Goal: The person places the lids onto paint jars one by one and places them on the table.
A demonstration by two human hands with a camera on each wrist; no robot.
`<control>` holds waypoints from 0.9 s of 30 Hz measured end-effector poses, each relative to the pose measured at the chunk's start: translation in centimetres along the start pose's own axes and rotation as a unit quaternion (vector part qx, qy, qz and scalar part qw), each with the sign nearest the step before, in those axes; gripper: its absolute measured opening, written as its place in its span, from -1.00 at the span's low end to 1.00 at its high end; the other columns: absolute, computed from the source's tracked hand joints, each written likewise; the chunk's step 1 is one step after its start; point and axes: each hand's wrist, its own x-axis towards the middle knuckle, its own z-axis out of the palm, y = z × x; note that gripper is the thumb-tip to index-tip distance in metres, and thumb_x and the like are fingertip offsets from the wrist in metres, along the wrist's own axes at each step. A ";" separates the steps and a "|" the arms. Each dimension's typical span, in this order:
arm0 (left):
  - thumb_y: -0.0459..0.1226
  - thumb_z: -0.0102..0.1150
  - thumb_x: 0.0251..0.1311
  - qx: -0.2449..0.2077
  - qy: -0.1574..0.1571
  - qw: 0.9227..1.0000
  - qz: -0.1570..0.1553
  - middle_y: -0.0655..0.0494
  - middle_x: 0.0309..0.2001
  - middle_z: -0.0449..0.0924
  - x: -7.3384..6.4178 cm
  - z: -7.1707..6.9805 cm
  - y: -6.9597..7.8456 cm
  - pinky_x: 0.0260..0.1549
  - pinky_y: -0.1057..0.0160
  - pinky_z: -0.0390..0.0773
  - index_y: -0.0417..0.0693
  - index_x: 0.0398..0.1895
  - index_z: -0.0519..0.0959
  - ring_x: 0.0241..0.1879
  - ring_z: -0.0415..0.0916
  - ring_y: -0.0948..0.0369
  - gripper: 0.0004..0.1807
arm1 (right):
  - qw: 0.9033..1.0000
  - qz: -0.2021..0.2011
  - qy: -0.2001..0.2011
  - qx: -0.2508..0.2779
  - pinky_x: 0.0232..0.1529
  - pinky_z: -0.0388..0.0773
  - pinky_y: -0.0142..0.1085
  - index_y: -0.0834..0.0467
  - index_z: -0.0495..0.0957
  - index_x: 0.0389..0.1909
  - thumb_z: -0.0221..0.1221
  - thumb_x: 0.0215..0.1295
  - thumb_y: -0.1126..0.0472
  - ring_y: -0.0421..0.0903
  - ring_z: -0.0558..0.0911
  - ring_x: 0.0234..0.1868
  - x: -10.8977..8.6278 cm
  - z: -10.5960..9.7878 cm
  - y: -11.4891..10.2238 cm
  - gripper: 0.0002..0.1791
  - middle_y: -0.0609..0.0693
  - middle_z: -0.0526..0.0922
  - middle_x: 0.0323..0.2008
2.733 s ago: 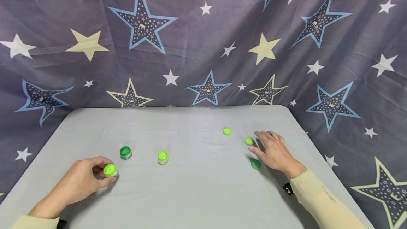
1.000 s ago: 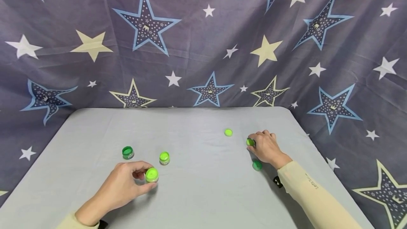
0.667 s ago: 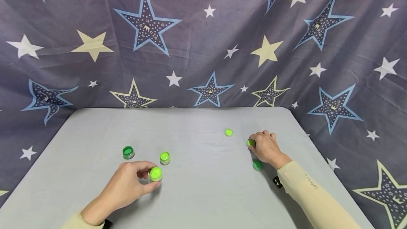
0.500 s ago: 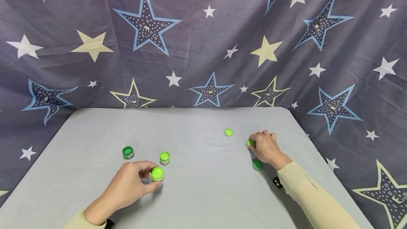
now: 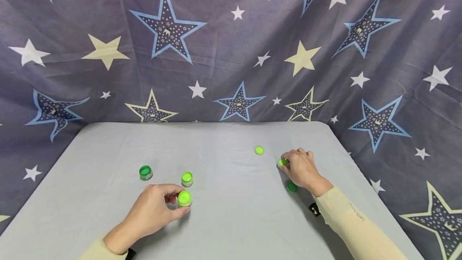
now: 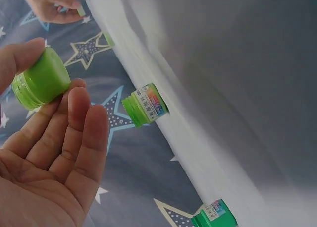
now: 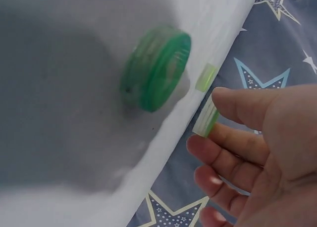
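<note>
My left hand (image 5: 155, 208) grips a small lime-green paint jar (image 5: 185, 198) between thumb and fingers. In the left wrist view this jar (image 6: 47, 78) has a bare threaded neck. Just beyond it stands another lime jar (image 5: 187, 179), lidless and labelled. To the left is a dark green jar (image 5: 146, 173), also lidless. At the right, my right hand (image 5: 303, 169) pinches a lime lid (image 5: 282, 163) by its edge between thumb and index finger. In the right wrist view the lid (image 7: 205, 117) is seen edge-on, partly covered by the thumb.
A dark green lid (image 5: 291, 187) lies nearer than the right hand, below its fingers. Farther back lies a second lime lid (image 5: 259, 150). The grey-covered table (image 5: 231, 220) ends at a star-patterned curtain (image 5: 216, 51) behind and at the sides.
My left hand has carried its lime jar rightward to in front of the standing lime jar. The right hand, earlier spread beside the lime lid, has taken hold of it and shifted it slightly left.
</note>
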 end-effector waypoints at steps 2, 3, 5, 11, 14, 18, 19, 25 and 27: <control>-0.21 0.68 -0.14 0.001 -0.002 1.000 0.001 0.47 -0.45 0.59 0.1 0.1 0.0 -0.36 0.31 0.60 0.20 -0.28 0.74 -0.42 0.56 0.39 -0.67 | 1.000 -0.003 0.003 0.002 -0.16 0.26 -0.01 0.20 0.73 -0.08 0.49 0.17 0.20 0.03 0.52 -0.21 -0.1 -0.2 -0.2 -0.69 0.05 0.73 -0.25; -0.21 0.68 -0.14 0.001 -0.004 1.000 0.001 0.47 -0.44 0.59 0.1 0.1 0.1 -0.36 0.31 0.61 0.21 -0.28 0.74 -0.42 0.56 0.40 -0.67 | 1.000 -0.004 0.004 0.003 -0.16 0.26 -0.01 0.20 0.73 -0.08 0.49 0.18 0.19 0.03 0.52 -0.21 -0.1 -0.3 -0.3 -0.69 0.04 0.72 -0.25; -0.22 0.67 -0.13 -0.001 -0.005 1.000 0.003 0.48 -0.42 0.61 0.2 0.2 0.1 -0.36 0.30 0.62 0.20 -0.27 0.74 -0.41 0.57 0.40 -0.68 | 1.000 -0.006 0.005 0.007 -0.16 0.26 0.00 0.20 0.73 -0.08 0.48 0.18 0.19 0.03 0.52 -0.21 -0.2 -0.4 -0.6 -0.70 0.04 0.73 -0.26; -0.24 0.66 -0.13 -0.005 -0.007 1.000 0.012 0.48 -0.42 0.63 0.4 0.6 0.3 -0.36 0.30 0.63 0.20 -0.28 0.73 -0.40 0.59 0.40 -0.68 | 1.000 -0.002 -0.006 0.012 -0.13 0.27 0.01 0.19 0.73 -0.07 0.48 0.20 0.16 0.02 0.53 -0.18 -0.4 -0.6 -1.2 -0.68 0.03 0.73 -0.24; -0.24 0.66 -0.13 -0.005 -0.006 1.000 0.014 0.48 -0.42 0.63 0.5 0.8 0.4 -0.38 0.32 0.62 0.18 -0.27 0.74 -0.42 0.59 0.39 -0.67 | 1.000 -0.006 -0.007 0.011 -0.13 0.27 -0.01 0.18 0.73 -0.06 0.48 0.19 0.16 0.01 0.52 -0.18 -0.5 -0.7 -1.5 -0.68 0.02 0.73 -0.23; -0.26 0.66 -0.13 -0.009 -0.005 1.000 0.016 0.47 -0.43 0.63 0.7 1.0 0.5 -0.40 0.32 0.62 0.16 -0.27 0.74 -0.43 0.58 0.39 -0.68 | 1.000 -0.017 -0.002 0.012 -0.13 0.27 -0.01 0.16 0.73 -0.07 0.48 0.19 0.15 0.00 0.52 -0.18 -0.6 -0.8 -2.0 -0.68 0.01 0.73 -0.22; -0.26 0.66 -0.13 -0.010 -0.004 1.000 0.018 0.47 -0.43 0.63 0.7 1.1 0.5 -0.40 0.32 0.62 0.15 -0.27 0.74 -0.44 0.58 0.39 -0.68 | 1.000 -0.020 0.000 0.013 -0.12 0.27 0.00 0.16 0.73 -0.07 0.48 0.19 0.15 0.00 0.52 -0.19 -0.7 -0.9 -2.1 -0.69 0.00 0.73 -0.23; -0.25 0.66 -0.12 -0.011 0.003 1.000 0.025 0.48 -0.45 0.61 0.9 1.7 0.7 -0.42 0.35 0.60 0.16 -0.28 0.74 -0.45 0.56 0.43 -0.69 | 0.999 -0.037 0.009 0.016 -0.14 0.27 -0.02 0.14 0.73 -0.10 0.48 0.18 0.15 -0.01 0.51 -0.19 -1.0 -1.1 -3.0 -0.71 -0.02 0.72 -0.24; -0.25 0.66 -0.13 -0.012 0.003 1.000 0.025 0.47 -0.46 0.60 0.9 1.9 0.8 -0.42 0.35 0.59 0.17 -0.28 0.74 -0.46 0.56 0.42 -0.69 | 0.999 -0.042 0.012 0.016 -0.14 0.27 -0.02 0.13 0.73 -0.11 0.48 0.18 0.15 -0.02 0.51 -0.19 -1.1 -1.2 -3.2 -0.72 -0.03 0.72 -0.25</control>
